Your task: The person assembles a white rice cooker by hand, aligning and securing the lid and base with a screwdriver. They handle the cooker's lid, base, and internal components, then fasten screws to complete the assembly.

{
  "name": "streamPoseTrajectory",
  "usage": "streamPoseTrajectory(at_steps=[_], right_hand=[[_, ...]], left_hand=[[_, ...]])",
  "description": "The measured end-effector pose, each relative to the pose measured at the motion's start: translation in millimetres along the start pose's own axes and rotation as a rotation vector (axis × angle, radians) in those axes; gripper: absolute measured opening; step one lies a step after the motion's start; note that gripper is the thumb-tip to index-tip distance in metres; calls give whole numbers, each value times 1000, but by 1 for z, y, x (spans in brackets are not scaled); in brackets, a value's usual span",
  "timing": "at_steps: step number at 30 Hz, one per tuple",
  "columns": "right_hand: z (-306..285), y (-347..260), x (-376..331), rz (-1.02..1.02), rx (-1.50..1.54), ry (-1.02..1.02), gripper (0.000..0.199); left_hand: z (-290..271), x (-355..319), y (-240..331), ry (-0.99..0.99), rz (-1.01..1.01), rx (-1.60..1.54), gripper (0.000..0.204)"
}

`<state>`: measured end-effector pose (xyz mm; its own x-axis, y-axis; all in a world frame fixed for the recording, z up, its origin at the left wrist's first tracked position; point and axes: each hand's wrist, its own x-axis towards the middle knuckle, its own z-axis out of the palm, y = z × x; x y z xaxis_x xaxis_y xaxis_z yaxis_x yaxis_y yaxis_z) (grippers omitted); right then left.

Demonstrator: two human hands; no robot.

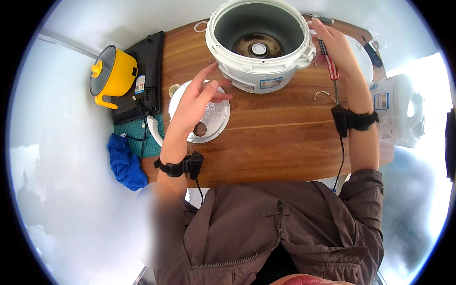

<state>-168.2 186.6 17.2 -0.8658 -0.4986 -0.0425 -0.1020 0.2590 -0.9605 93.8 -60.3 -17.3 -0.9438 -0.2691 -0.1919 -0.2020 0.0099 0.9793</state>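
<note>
Our brown jacket [304, 213] lies nearest, below the wooden table [275, 147]. At the table's far side stands our white cooker body [247, 71], open at the top; within its dark grey wall we see a stained brown bottom with a round silver disc [259, 49] in the middle. Our left hand [194, 100] spreads its fingers at the cooker's left side, over a white cover [216, 116]. Our right hand [339, 47] is by the right rim, beside a red-and-white screwdriver [331, 69]; we cannot tell whether it grips that. Leftward, a yellow pot [124, 76] has its lid [101, 78] on, hiding any contents.
</note>
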Motion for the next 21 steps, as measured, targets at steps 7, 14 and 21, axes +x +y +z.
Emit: streamPoseTrajectory(at_steps=[7, 14, 21], right_hand=[[-28, 45, -31, 90, 38, -76, 43], [17, 43, -89, -293, -644, -369, 38], [56, 81, -110, -435, -815, -363, 36]], left_hand=[[6, 11, -13, 151, 145, 396, 66], [28, 11, -28, 314, 128, 441, 72], [55, 19, -43, 371, 368, 397, 118]])
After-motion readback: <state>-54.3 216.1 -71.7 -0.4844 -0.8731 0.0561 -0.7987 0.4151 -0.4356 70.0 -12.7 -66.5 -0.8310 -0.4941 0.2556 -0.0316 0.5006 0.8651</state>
